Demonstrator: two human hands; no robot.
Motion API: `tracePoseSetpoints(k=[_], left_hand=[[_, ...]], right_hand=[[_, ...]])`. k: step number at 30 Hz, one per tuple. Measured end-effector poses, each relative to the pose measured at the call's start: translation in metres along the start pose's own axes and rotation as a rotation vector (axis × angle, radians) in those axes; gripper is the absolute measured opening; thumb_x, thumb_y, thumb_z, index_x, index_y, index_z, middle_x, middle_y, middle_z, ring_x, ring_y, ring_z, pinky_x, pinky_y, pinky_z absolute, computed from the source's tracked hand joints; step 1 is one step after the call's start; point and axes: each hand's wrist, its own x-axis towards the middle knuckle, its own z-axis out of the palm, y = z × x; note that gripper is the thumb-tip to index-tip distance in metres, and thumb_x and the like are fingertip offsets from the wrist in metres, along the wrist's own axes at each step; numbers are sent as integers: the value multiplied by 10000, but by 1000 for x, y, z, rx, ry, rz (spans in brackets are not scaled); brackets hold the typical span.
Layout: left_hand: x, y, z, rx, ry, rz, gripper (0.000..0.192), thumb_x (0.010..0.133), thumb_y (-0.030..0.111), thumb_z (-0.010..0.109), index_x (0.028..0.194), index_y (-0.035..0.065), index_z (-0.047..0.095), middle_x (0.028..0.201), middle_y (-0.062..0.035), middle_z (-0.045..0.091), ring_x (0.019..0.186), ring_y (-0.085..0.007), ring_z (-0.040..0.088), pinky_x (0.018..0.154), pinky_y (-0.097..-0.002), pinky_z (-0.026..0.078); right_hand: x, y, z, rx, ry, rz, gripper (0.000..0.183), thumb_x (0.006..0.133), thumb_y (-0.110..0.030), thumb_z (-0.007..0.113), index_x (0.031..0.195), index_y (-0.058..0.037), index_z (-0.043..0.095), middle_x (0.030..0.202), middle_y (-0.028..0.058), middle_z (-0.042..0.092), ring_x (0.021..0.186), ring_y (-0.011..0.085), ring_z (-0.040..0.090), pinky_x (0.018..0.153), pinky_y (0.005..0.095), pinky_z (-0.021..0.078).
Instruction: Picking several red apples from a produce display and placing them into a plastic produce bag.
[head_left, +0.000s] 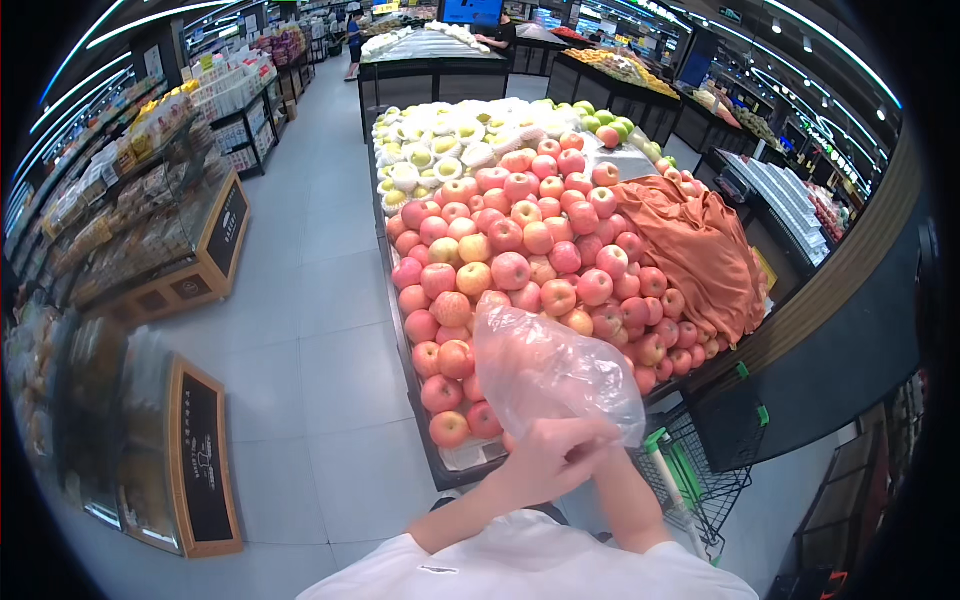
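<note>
A clear plastic produce bag spreads out in front of me, over the near part of a heap of red apples. My left hand grips the bag's near edge, fingers bent around the film. The forearm of my right hand reaches up to the same edge. Most of that hand is hidden by the left hand and the bag, so its fingers do not show. Apples are dimly visible through the film. The heap rests in a dark-edged display stand.
A shopping cart stands close on my right. Orange cloth covers the heap's right side. Pale fruit in foam nets and green apples lie farther back. Bakery shelves line the left aisle; a person stands far off.
</note>
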Motion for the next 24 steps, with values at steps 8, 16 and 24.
tracePoseSetpoints(k=[8, 16, 24], left_hand=[[-31, 14, -8, -274, 49, 190, 200, 933, -23, 758, 1128, 18, 750, 804, -47, 714, 683, -85, 672, 623, -262, 514], [-28, -5, -19, -108, 270, 197, 142, 945, -30, 747, 1073, 27, 721, 718, -30, 645, 593, -71, 573, 555, -240, 434], [-16, -24, -22, -88, 348, 141, 90, 1018, -35, 659, 1102, -3, 655, 694, 38, 571, 602, -1, 447, 539, -191, 314]], right_hand=[[-14, -34, -30, -331, -87, -149, 720, 896, -380, 796, 1471, -16, 559, 1409, 139, 636, 1292, 284, 644, 1111, 391, 516], [9, -102, 2, -693, 10, -300, 682, 908, -365, 784, 1463, -29, 573, 1421, 145, 634, 1302, 299, 637, 1122, 401, 503], [37, -128, 54, -1051, 47, -425, 645, 921, -350, 771, 1456, -42, 588, 1433, 151, 631, 1313, 313, 629, 1134, 411, 489]])
